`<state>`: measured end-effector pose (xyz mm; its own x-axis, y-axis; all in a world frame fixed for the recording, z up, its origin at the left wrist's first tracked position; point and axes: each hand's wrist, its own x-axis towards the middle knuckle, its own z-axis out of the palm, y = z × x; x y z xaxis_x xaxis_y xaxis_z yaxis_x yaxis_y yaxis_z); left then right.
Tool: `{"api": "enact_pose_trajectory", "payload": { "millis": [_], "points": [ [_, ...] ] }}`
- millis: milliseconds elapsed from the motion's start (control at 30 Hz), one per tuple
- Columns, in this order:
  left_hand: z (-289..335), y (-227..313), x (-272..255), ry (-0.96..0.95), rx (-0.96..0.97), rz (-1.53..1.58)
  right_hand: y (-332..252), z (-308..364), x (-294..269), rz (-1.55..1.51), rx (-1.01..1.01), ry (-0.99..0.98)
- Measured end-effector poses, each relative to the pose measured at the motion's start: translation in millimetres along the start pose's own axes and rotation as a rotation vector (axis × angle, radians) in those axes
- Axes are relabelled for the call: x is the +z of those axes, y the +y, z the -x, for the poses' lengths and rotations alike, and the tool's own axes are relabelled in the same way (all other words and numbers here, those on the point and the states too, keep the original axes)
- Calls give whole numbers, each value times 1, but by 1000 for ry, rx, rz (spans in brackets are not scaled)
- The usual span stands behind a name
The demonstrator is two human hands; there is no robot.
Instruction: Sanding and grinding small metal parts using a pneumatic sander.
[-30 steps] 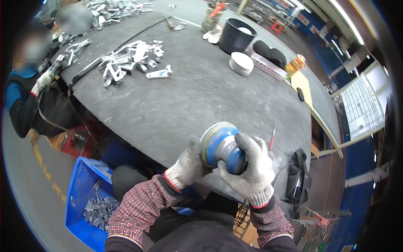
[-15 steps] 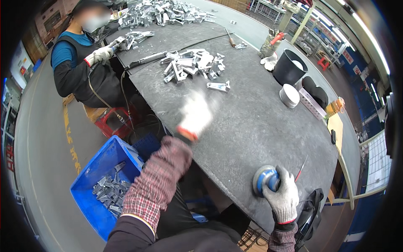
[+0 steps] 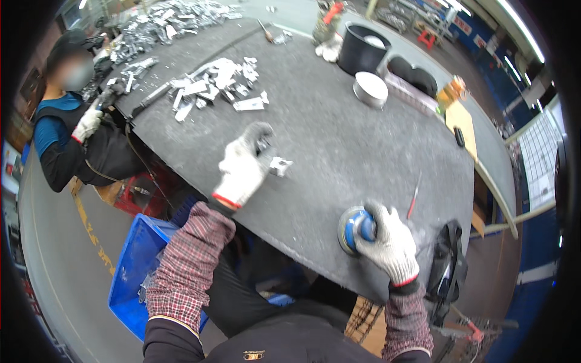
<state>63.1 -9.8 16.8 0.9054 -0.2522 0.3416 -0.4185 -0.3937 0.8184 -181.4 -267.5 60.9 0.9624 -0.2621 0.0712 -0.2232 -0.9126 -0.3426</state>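
Over the near right part of the grey table (image 3: 315,145), the right hand (image 3: 387,245) wraps its gloved fingers around a blue sander (image 3: 349,232), while above the table's near left side the left hand (image 3: 243,166) curls its fingers, seemingly closed on a blurred metal bracket (image 3: 280,166)

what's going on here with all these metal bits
The person's gloved left hand holds a small metal part over the dark table. The gloved right hand grips a round blue tool near the front edge. A pile of metal pieces lies farther back, and a co-worker is at the left.
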Motion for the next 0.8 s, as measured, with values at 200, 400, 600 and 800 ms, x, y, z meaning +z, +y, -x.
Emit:
{"api": "enact_pose_trajectory", "payload": {
  "millis": [200,400,600,800],
  "points": [
    [76,20,39,-333,-68,-206,-2,-1,2,-13,16,-25],
    [72,19,30,-602,88,-192,13,1,-9,-79,3,-6],
    [77,3,28,-579,204,-251,-54,-30,-23,23,-215,-330],
    [71,15,28,-640,146,-290,-62,-43,-26,104,-263,-349]
  ]
}}
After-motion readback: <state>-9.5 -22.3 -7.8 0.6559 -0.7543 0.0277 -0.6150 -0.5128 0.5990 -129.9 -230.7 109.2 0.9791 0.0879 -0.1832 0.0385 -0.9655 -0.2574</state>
